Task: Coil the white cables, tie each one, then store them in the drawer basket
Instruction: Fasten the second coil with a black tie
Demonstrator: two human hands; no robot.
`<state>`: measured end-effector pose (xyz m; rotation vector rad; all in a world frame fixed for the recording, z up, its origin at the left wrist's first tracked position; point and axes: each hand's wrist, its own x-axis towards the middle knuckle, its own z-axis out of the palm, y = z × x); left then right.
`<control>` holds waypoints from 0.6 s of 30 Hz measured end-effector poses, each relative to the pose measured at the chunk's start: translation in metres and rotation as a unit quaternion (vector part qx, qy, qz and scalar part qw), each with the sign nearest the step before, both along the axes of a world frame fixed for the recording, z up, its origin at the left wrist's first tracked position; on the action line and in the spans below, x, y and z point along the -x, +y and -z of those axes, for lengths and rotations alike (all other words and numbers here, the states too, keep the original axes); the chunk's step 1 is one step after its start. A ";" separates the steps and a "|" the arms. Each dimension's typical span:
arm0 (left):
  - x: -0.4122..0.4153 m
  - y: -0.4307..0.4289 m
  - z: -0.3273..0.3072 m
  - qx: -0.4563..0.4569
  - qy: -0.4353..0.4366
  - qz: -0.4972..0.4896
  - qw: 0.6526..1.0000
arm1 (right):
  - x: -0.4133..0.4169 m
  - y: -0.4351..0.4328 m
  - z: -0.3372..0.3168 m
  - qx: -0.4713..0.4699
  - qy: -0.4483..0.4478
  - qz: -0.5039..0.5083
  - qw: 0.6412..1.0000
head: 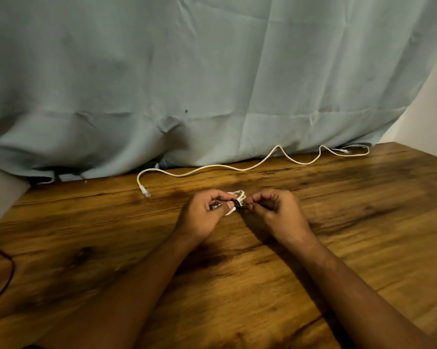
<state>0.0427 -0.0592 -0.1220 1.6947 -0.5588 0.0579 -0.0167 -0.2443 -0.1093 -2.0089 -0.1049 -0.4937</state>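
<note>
White cable coil gripped in left hand, keeping loops bunched | right hand pinches black tie, likely cinching | second cable uncoiled, 12 o'clock.

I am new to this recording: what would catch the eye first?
The left hand and right hand meet over the wooden table, holding a coiled white cable with a black tie around it. Behind them a loose white cable snakes along the far edge, below a pale blue cloth.

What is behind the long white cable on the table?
A pale blue cloth hangs right behind the loose cable, reaching the table edge. Whatever stands behind the cloth is covered.
</note>
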 end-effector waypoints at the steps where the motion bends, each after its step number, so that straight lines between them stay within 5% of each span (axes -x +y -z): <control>1: -0.001 0.000 0.001 -0.005 -0.002 0.000 1.000 | 0.001 -0.001 -0.001 0.012 -0.008 0.001 1.000; 18: -0.001 0.000 0.002 -0.087 -0.042 -0.003 0.995 | 0.024 0.010 -0.037 0.397 -0.020 0.009 0.918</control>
